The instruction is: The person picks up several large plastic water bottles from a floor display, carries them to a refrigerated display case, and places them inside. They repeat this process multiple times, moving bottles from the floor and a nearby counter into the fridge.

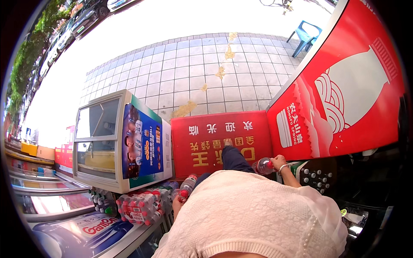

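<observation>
At my left side, my left hand (177,204) grips a clear plastic bottle (188,184) with a red cap and a red label. A second bottle may be in the same hand, but my sleeve and body hide part of it. On the other side, my right hand (278,162), with a bracelet at the wrist, is closed around the capped end of a large clear bottle (261,166). Under my foot lies a red doormat (219,129) with yellow and white writing.
Left stands a chest freezer (146,148) with a glass lid. Shrink-wrapped red-capped bottles (137,206) are stacked beside my left hand. A tall red panel (342,96) rises at right, above a crate of capped bottles (314,177). Beyond are pavement tiles (180,71) and a blue plastic chair (305,37).
</observation>
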### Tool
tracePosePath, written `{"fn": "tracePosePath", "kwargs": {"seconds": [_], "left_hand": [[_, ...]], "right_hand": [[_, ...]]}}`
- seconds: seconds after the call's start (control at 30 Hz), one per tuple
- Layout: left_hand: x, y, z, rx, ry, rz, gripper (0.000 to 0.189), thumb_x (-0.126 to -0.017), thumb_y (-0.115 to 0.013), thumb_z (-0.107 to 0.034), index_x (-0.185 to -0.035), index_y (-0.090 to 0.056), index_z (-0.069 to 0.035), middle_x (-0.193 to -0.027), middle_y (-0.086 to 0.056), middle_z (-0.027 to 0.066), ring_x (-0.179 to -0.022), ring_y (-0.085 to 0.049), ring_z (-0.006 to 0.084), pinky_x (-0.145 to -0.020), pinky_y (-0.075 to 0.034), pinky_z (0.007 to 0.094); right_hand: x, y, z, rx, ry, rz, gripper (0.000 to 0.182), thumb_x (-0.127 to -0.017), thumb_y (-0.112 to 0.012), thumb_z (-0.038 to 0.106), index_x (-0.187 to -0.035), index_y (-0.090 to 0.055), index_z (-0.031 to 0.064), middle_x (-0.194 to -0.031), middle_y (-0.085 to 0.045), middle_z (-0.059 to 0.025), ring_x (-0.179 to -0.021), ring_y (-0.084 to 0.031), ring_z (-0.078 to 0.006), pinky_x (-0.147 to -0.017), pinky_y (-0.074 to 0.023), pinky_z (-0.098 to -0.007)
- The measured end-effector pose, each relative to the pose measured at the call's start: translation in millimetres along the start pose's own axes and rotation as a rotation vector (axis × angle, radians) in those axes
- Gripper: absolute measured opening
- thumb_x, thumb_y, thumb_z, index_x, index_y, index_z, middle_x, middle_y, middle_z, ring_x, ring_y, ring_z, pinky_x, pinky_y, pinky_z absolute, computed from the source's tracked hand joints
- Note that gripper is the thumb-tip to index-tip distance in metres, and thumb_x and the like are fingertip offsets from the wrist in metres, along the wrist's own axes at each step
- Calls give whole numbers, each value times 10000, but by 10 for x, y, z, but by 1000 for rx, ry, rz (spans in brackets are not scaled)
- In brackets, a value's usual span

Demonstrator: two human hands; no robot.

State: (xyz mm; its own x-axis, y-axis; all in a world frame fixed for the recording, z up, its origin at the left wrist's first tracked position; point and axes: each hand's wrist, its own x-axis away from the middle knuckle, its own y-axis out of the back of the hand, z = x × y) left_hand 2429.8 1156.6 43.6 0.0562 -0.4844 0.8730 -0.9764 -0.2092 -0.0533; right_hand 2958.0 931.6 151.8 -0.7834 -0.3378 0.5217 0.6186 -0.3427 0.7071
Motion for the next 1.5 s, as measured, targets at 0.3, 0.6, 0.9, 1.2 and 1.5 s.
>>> {"fn": "tracePosePath", "kwargs": {"seconds": [0.3,0.6,0.9,1.2,1.5], "left_hand": [[-1970,-2280,-828,209,164,128,158,-843,-461,-131,-695,-412,-106,-550,-386,9,-434,-360,127,-400,-314,252],[-2543,-4853,-2019,-400,-62,333,154,-812,-515,-166,-718,-448,-63,-583,-431,20,-508,-427,112,-452,-343,278],[-2859,-8139,-2828,-1167,-864,614,279,-655,-759,-199,-732,-593,11,-637,-558,17,-609,-507,65,-542,-416,272],[-3124,-11312,-2705,-716,-32,812,216,-847,-537,-152,-988,-527,11,-703,-566,58,-602,-553,166,-556,-470,275],[-1582,-14286,-1817,-491,368,716,162,-911,-420,-124,-840,-514,-12,-724,-570,96,-765,-638,266,-612,-528,329]], "right_hand": [[-2358,-418,273,-36,-47,-70,270,-713,-598,234,-661,-664,-23,-594,-637,-169,-576,-660,-259,-626,-539,-364],[-4373,-58,1032,-240,18,-291,212,-734,-655,182,-801,-633,-18,-678,-649,-148,-639,-664,-235,-611,-531,-366],[-6141,841,2499,-216,95,-418,219,-792,-624,217,-804,-643,-1,-765,-656,-166,-732,-646,-297,-663,-510,-375],[-7445,2137,3303,-244,52,-297,226,-812,-580,270,-837,-638,54,-864,-652,-159,-803,-625,-331,-712,-493,-413],[-8985,3245,3393,-152,287,-76,195,-824,-536,241,-861,-630,74,-850,-647,-139,-783,-616,-333,-697,-482,-428]]}}
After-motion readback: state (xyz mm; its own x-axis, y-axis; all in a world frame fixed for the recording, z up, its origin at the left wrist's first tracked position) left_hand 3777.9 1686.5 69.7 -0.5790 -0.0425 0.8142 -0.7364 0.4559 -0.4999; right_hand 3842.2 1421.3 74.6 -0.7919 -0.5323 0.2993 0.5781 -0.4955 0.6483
